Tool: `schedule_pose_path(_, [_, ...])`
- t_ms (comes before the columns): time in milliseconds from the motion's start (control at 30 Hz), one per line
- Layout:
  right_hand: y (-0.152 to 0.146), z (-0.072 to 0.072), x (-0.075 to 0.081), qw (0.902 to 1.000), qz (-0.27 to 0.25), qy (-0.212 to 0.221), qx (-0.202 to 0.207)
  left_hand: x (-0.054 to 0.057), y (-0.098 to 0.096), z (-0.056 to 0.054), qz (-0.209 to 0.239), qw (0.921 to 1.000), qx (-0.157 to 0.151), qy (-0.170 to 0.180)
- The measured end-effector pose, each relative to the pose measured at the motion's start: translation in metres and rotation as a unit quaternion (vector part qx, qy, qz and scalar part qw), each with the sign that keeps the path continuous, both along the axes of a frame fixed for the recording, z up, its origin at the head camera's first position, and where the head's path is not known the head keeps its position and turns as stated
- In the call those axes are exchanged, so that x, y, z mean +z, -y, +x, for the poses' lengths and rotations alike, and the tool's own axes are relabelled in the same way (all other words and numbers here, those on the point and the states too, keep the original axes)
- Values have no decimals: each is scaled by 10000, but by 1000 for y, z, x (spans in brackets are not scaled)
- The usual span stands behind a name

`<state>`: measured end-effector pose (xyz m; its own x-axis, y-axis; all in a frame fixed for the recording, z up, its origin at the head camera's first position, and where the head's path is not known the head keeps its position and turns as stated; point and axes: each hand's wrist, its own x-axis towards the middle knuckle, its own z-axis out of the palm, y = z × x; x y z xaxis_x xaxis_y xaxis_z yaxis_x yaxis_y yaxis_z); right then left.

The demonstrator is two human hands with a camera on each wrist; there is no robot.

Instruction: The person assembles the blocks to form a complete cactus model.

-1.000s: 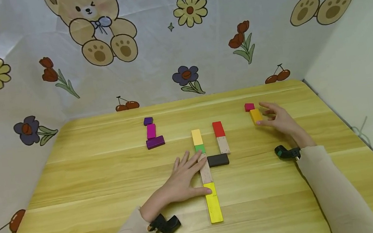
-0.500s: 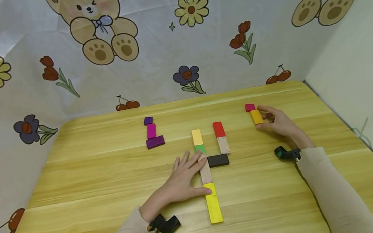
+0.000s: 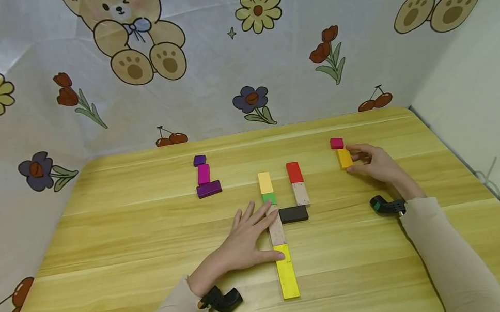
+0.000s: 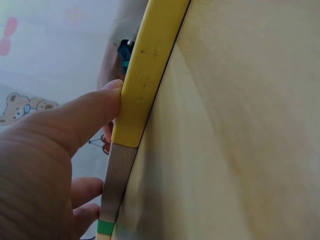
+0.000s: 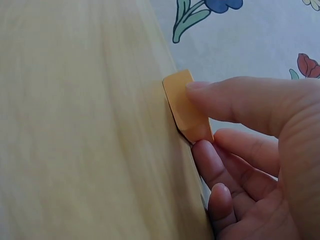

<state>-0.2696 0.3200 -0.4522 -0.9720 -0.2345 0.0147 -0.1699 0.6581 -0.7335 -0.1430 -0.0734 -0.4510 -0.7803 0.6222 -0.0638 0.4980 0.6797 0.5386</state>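
In the head view my left hand (image 3: 241,246) lies with spread fingers along a row of blocks. Its thumb touches the long yellow block (image 3: 287,279), and its fingertips rest at the bare wooden block (image 3: 276,233) and the green block (image 3: 269,199). A pale yellow block (image 3: 265,183) tops that row. At the right, my right hand (image 3: 378,165) pinches an orange block (image 3: 344,159) between thumb and fingers, low at the tabletop. The right wrist view shows the thumb on one face of this orange block (image 5: 181,97). Just beyond it sits a pinkish-red block (image 3: 336,143).
A black block (image 3: 293,214) lies against the row's right side. Beyond it, a red block (image 3: 294,172) and a bare wooden block (image 3: 300,194) lie end to end. Purple and magenta blocks (image 3: 203,174) form a group at the back left. A patterned cloth (image 3: 200,53) hangs behind the table.
My right hand's fingers have drawn in around the orange block, which has shifted slightly toward me, away from the pinkish-red block. My left hand stays in place.
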Motion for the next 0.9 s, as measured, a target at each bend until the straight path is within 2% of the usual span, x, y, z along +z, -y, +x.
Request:
schedule_pose_path(233, [1,3,4,10000,-56,24,40,0,0,0,26,10000,-2,-22])
schedule_pose_path(433, [-1,3,2,9999,35,-68,92,0,0,0,51,10000,33,18])
schedule_pose_path(633, [0,3,3,10000,99,-7,9,-1,1,0,28,10000,59,41])
schedule_pose_path(767, [5,4,9,9998,98,63,-175,-1,1,0,8,10000,58,65])
schedule_pose_path(900, [15,3,21,9997,-49,-42,-233,-1,1,-1,-4,10000,47,81])
